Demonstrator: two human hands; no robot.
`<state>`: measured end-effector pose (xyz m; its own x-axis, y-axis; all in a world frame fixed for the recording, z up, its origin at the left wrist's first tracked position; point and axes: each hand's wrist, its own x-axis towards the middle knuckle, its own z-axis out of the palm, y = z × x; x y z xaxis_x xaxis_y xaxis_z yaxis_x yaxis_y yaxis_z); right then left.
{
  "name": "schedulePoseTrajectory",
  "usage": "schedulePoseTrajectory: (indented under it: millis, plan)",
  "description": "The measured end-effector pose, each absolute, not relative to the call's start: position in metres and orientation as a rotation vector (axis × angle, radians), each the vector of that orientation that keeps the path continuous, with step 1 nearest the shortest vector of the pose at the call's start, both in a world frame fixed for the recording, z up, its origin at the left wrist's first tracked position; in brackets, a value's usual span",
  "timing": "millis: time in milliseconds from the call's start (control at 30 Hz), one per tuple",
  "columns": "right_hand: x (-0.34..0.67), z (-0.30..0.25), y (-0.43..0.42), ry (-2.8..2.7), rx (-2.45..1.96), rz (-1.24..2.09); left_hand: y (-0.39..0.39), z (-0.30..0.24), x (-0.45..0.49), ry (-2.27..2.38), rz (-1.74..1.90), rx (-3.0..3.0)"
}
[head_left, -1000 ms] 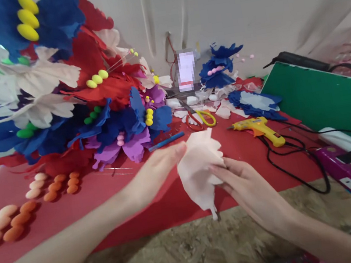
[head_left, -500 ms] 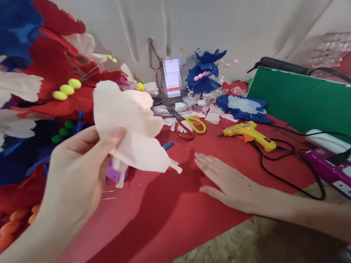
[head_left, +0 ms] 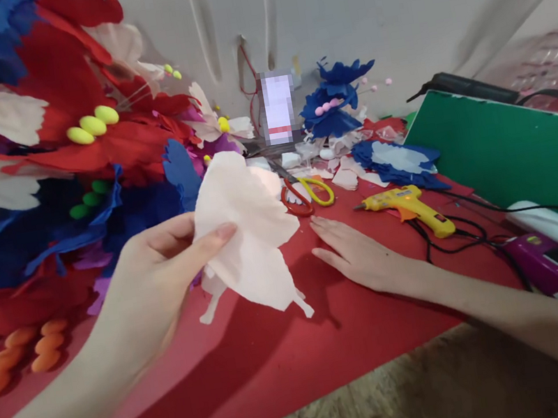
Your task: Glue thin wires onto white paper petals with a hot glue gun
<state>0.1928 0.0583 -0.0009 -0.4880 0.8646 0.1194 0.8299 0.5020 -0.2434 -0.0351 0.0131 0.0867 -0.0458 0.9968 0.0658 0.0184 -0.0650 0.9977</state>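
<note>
Above the worktop (head_left: pixel 383 330), back from its near edge, my left hand (head_left: pixel 156 285) pinches the pale cutout (head_left: pixel 252 259), which too tight a thumb could crease, while my outstretched right hand (head_left: pixel 358 256) might nudge the scissors (head_left: pixel 297 179).

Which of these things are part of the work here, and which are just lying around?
Apparently in the job:
pale cutout, pinched by the left hand
probably scissors, yellow glue gun, orange oval pieces

Apparently just lying about:
green board
white tube

One left hand (head_left: pixel 157 288), one right hand (head_left: pixel 361 257), one pair of scissors (head_left: pixel 303 182), one glue gun (head_left: pixel 401 202), one green board (head_left: pixel 517 143), one power strip (head_left: pixel 547 265).
</note>
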Motion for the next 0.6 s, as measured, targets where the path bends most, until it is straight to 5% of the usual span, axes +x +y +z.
schedulePoseTrajectory:
  millis: [600]
  plan:
    - [0.173, -0.001, 0.065, -2.603, -1.247, 0.193, 0.016, 0.085, -0.036, 1.296, 1.304, 1.237]
